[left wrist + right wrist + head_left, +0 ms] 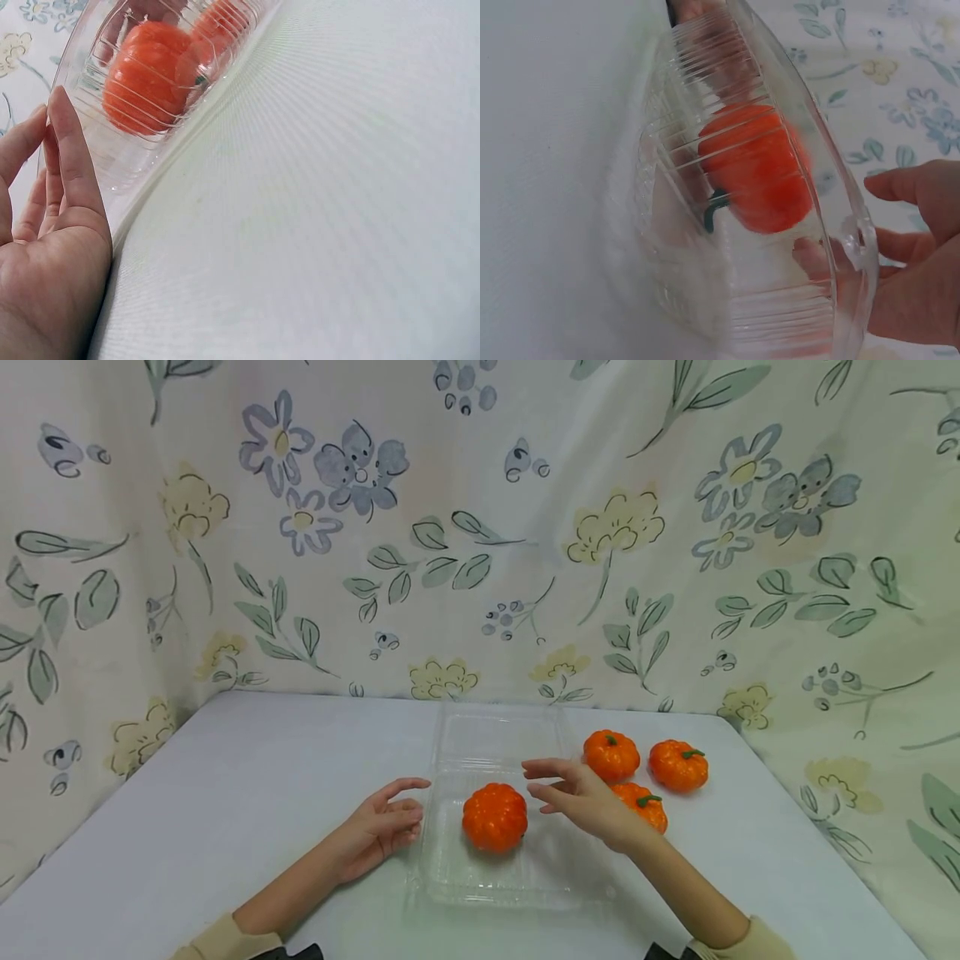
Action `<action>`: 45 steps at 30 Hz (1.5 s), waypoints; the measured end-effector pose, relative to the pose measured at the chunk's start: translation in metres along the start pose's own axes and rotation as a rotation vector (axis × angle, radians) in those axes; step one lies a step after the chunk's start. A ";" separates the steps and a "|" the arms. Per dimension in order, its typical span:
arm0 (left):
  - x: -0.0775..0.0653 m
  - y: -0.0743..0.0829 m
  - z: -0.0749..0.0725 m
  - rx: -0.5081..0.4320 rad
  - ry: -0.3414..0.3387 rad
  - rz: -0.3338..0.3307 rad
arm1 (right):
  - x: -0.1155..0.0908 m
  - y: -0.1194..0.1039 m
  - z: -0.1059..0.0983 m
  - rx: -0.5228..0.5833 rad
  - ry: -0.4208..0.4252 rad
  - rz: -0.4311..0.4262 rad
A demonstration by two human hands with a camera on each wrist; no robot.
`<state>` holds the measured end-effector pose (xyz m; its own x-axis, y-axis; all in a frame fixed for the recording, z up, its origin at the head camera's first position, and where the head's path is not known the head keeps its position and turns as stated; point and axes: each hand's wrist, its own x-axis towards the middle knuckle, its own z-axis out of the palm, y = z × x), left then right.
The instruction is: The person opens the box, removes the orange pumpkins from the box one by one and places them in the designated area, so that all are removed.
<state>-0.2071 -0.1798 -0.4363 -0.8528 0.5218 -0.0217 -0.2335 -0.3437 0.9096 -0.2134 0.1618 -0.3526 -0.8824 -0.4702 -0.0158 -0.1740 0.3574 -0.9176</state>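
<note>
An orange toy pumpkin lies inside a clear plastic clamshell box, its lid folded open toward the back. Through the ribbed wall, the right wrist view shows the pumpkin on its side, its green stem pointing away from the hand's side. My left hand is beside the box's left edge, fingers loosely bent and holding nothing. On the other side, my right hand hovers over the right edge, thumb and fingers spread apart, fingertips a short way from the pumpkin.
Three more orange pumpkins with green stems stand right of the box: one at the back, one farther right, and one partly hidden behind my right hand. A white table lies beneath, with a floral curtain behind it.
</note>
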 end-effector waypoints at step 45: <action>-0.002 0.002 0.001 -0.002 0.012 -0.013 | 0.011 0.003 0.027 0.083 -0.045 0.133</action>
<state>-0.2056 -0.1801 -0.4341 -0.8551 0.5170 -0.0383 -0.2452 -0.3383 0.9085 -0.2115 0.1359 -0.3664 -0.8746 -0.4594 -0.1551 -0.0187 0.3517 -0.9359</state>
